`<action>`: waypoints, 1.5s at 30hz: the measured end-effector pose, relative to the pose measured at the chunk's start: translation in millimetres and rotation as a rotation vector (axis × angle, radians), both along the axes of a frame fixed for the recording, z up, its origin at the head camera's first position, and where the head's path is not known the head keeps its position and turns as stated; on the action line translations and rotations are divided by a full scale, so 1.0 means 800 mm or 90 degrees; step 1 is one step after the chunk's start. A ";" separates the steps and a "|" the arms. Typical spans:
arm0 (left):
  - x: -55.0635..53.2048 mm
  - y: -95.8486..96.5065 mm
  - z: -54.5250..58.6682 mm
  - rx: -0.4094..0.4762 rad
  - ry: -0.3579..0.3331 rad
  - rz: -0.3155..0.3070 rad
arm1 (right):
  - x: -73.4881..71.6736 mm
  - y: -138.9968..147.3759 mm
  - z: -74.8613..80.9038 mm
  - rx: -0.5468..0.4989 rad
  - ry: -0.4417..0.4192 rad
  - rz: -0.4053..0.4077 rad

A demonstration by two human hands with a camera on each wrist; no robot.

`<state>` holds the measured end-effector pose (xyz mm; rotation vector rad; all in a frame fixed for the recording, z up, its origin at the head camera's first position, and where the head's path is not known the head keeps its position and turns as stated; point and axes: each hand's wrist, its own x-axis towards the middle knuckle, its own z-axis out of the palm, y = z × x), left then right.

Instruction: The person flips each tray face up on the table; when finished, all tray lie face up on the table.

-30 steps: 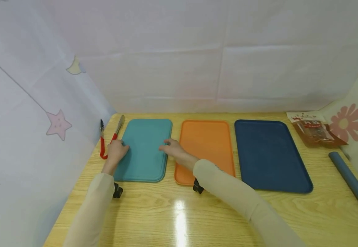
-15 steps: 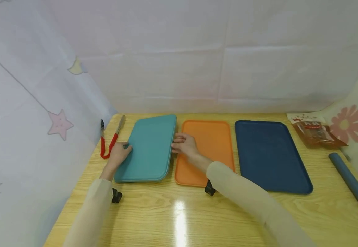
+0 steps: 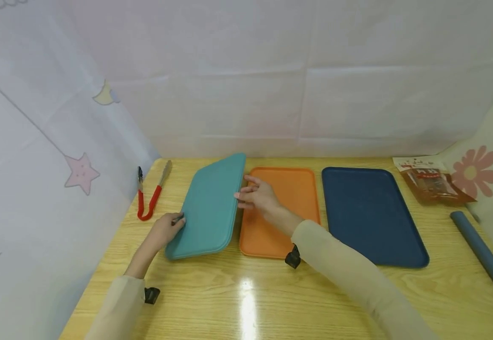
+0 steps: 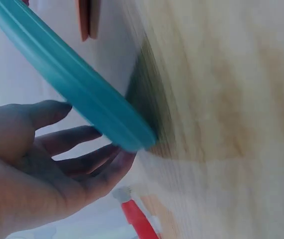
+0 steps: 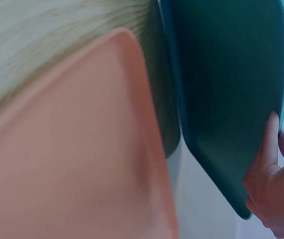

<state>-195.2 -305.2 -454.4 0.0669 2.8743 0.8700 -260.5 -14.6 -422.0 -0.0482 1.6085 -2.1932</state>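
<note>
A teal tray (image 3: 210, 208) is tilted up on the left part of the table, its right edge higher than its left. My right hand (image 3: 261, 196) pinches the raised right edge, thumb on one face and fingers behind it. In the right wrist view, the fingers (image 5: 269, 142) lie against the tray's shaded face (image 5: 221, 74). At the lower left edge, my left hand (image 3: 165, 231) holds the tray with thumb and fingers. The left wrist view shows that hand (image 4: 57, 164) at the rim (image 4: 82, 89), close over the wood.
An orange tray (image 3: 282, 212) lies flat beside the teal one, with a navy tray (image 3: 373, 217) to its right. Red-handled tongs (image 3: 146, 210) lie at the left edge. A brown food packet (image 3: 435, 182) and a grey-blue roll (image 3: 484, 257) are at the right.
The teal tray was flat and has been tilted, its right edge lifted up and rightward. My right hand took hold of that edge; my left hand moved nearer and away from the tongs.
</note>
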 end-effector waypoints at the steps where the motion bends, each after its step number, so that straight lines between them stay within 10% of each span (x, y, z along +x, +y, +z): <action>1: 0.008 0.001 0.002 0.005 -0.008 -0.004 | 0.000 0.001 0.003 -0.004 0.002 0.001; 12: 0.075 0.020 0.022 0.068 -0.023 -0.076 | 0.002 0.007 0.038 -0.015 0.022 0.010; 28: 0.113 0.075 0.066 0.109 0.053 -0.056 | 0.016 -0.011 0.079 -0.055 0.040 -0.020; 32: 0.122 0.095 0.082 0.147 0.131 -0.055 | 0.020 -0.018 0.087 -0.054 0.048 -0.034; 39: 0.135 0.123 0.099 0.131 0.393 -0.072 | 0.027 -0.028 0.096 -0.056 0.059 -0.043; 45: 0.144 0.132 0.102 0.144 0.470 -0.069 | 0.032 -0.034 0.101 -0.061 0.068 -0.033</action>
